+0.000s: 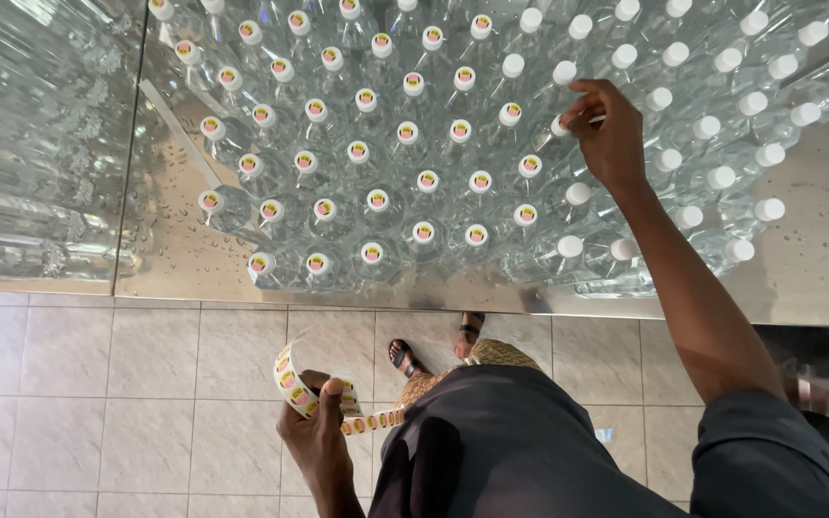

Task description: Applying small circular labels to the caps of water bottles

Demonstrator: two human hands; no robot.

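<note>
- The bench [175,249] is shiny wet metal.
- The bottles [405,163] are clear glossy plastic with matt white caps [569,246].
- The sticker roll [292,379] is glossy paper.
- The floor [98,384] is smooth tile.

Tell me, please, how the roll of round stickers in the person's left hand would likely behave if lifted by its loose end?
The roll of round stickers would probably feel light, since the left hand holds it with few fingers. Its loose strip already sags and curves, so it is likely floppy. Lifted by that end, the roll might unwind.
</note>
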